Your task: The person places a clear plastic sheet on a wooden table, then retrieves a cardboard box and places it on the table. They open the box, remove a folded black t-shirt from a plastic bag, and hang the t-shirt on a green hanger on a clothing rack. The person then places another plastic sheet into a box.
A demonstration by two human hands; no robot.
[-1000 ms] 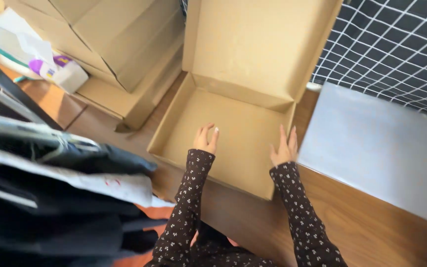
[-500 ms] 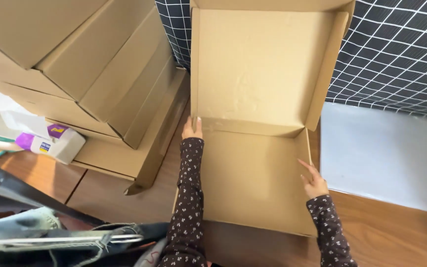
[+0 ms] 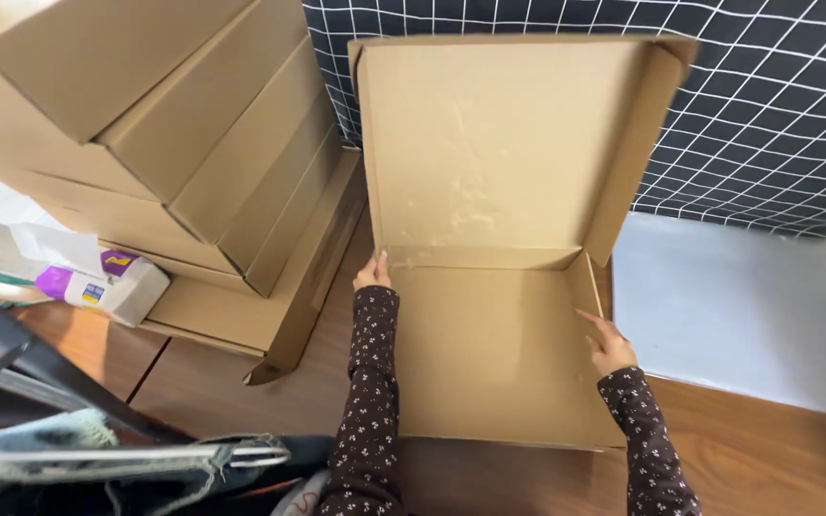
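Note:
An open flat cardboard box (image 3: 489, 354) lies on the wooden floor, its lid (image 3: 489, 143) standing upright against a dark checked fabric. My left hand (image 3: 373, 273) rests at the box's far left corner, where the lid meets the base, fingers on the left wall. My right hand (image 3: 606, 344) touches the right side wall near the lid's side flap, fingers spread. Both arms wear dark sleeves with small white flowers. The box is empty inside.
A stack of closed cardboard boxes (image 3: 145, 143) leans at the left. A white tissue pack with a purple label (image 3: 97, 282) lies beside them. A white sheet (image 3: 748, 306) covers the floor at right. Dark clothing and a metal frame (image 3: 69, 449) fill the lower left.
The view has tilted up and nearer. My left hand went from the box's front area to the far left corner; my right hand slid to the right wall.

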